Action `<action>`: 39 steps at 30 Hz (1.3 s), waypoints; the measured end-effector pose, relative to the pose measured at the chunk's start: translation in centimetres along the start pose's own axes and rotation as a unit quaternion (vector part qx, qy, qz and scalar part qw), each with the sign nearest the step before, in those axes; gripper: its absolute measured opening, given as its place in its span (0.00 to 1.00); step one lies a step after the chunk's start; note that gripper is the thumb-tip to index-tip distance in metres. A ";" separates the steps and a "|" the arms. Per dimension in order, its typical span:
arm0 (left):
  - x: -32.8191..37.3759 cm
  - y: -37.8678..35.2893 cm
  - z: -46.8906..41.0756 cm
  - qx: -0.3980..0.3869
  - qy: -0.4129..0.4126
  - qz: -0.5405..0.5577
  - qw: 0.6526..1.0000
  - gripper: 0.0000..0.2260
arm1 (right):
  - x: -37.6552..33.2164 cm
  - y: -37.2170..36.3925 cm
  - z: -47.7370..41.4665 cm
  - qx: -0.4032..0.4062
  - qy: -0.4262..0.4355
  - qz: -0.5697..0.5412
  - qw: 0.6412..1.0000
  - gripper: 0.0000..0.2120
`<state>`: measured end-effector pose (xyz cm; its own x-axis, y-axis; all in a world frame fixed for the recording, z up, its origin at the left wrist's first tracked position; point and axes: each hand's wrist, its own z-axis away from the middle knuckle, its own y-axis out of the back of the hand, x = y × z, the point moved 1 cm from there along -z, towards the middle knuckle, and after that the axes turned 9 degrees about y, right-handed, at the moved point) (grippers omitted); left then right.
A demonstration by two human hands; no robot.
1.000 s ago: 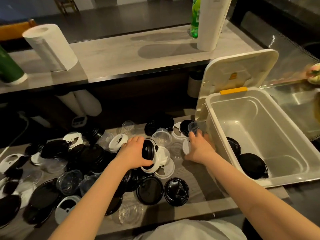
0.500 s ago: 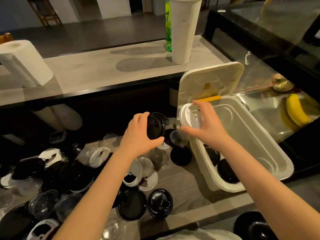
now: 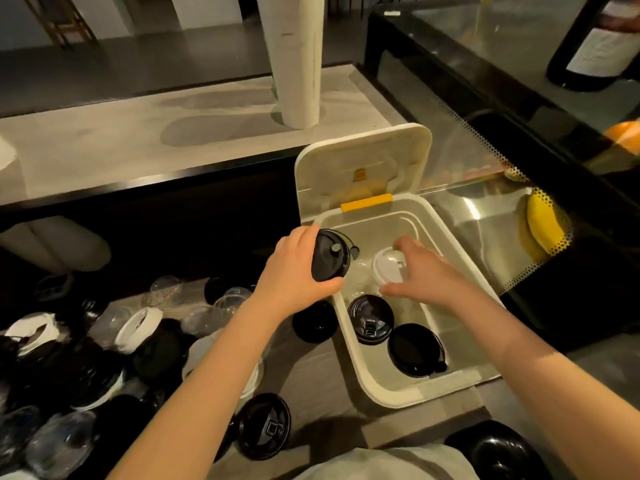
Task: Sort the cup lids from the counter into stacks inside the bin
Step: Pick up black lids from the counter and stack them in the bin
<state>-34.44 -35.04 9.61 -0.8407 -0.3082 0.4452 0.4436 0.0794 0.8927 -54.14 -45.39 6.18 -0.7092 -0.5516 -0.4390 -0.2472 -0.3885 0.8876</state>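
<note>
At the bottom centre of the frame we see a black sip lid (image 3: 263, 426) lying flat on the counter (image 3: 304, 375). To its left, filling the lower left, is a loose heap of lids (image 3: 69, 358), black, white and clear, overlapping one another. Just right of centre stands the white bin (image 3: 381, 393), with its hinged cover (image 3: 363, 161) tipped open behind it above a yellow latch (image 3: 366, 201). Two lids lie on the bin's floor at its near end: a domed black lid (image 3: 370, 318) and, just right of it, a smooth black lid (image 3: 415, 349). Further in, our left hand (image 3: 294, 275) hovers over the bin's left rim, fingers and thumb curled round a stoppered black lid (image 3: 330, 255), which is tilted. Our right hand (image 3: 420, 271) is inside the bin, spread over a white lid (image 3: 388, 268), fingers arched past its far edge and thumb by its near edge. We cannot tell whether it grips that lid or merely covers it. Beyond, on the raised ledge (image 3: 138, 140) at upper centre, a tall white cylinder (image 3: 294, 60) stands upright, and a banana (image 3: 543, 226) lies near the right edge.
</note>
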 end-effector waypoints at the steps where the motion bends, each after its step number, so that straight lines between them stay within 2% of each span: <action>1: 0.2 -0.2 -0.1 0.000 0.000 -0.002 1.000 0.40 | 0.3 0.0 -0.3 -0.004 0.001 0.026 1.000 0.35; 5: 0.9 -0.8 -0.6 -0.002 0.005 -0.009 1.000 0.40 | 1.4 -0.4 -3.0 -0.057 0.023 0.168 0.984 0.29; 8: 1.3 -1.1 -1.0 0.000 0.009 -0.007 1.000 0.40 | 2.6 -2.0 -4.8 -0.148 0.059 0.269 0.950 0.31; 11: 1.5 -1.4 -1.2 0.004 0.009 -0.005 1.000 0.40 | 4.1 -4.0 -5.5 -0.216 0.078 0.278 0.933 0.38; 17: 1.3 -1.8 -1.4 0.004 0.021 0.003 1.000 0.41 | 5.7 -6.1 -5.0 -0.228 0.119 0.241 0.936 0.38; 19: 1.2 -1.9 -1.5 -0.001 0.029 0.013 1.000 0.41 | 5.9 -6.4 -5.0 -0.237 0.125 0.244 0.932 0.36; 23: 1.5 -2.1 -1.7 -0.011 0.022 0.012 1.000 0.42 | 4.9 -5.6 -5.6 -0.250 0.122 0.277 0.919 0.22; 25: 1.7 -2.1 -2.0 -0.013 0.018 0.015 1.000 0.43 | 4.2 -4.2 -6.1 -0.228 0.098 0.245 0.937 0.17; 27: 2.0 -2.1 -2.4 -0.014 0.017 0.019 1.000 0.44 | 3.8 -2.5 -6.4 -0.166 0.074 0.160 0.970 0.17; 29: 2.3 -2.1 -2.8 -0.014 0.010 0.010 1.000 0.45 | 3.4 -0.9 -6.2 -0.039 0.072 0.058 0.995 0.16; 30: 2.6 -2.1 -3.1 -0.013 0.003 0.000 1.000 0.46 | 3.1 -0.3 -6.0 0.039 0.075 0.000 0.996 0.16; 32: 3.2 -1.9 -3.5 -0.010 -0.012 -0.012 1.000 0.47 | 2.1 1.0 -5.3 0.159 0.063 -0.158 0.972 0.15; 33: 3.5 -1.9 -3.7 -0.011 -0.021 -0.011 1.000 0.48 | 1.6 1.7 -5.0 0.177 0.053 -0.234 0.955 0.16; 35: 4.3 -2.0 -3.7 -0.014 -0.047 -0.010 0.999 0.50 | 0.8 2.6 -4.8 0.130 0.058 -0.305 0.942 0.19; 37: 5.1 -2.3 -3.3 -0.014 -0.072 -0.030 0.997 0.51 | 0.4 3.0 -4.6 0.058 0.074 -0.288 0.953 0.21; 39: 5.7 -2.7 -2.7 -0.005 -0.089 -0.055 0.995 0.51 | 0.3 3.2 -4.4 0.050 0.066 -0.275 0.958 0.19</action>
<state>-39.59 -39.59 9.50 -0.9251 -0.1423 0.3519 0.3491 0.0452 0.9360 -52.24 -50.02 8.31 -0.3657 -0.3747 -0.8520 -0.6256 -0.5788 0.5231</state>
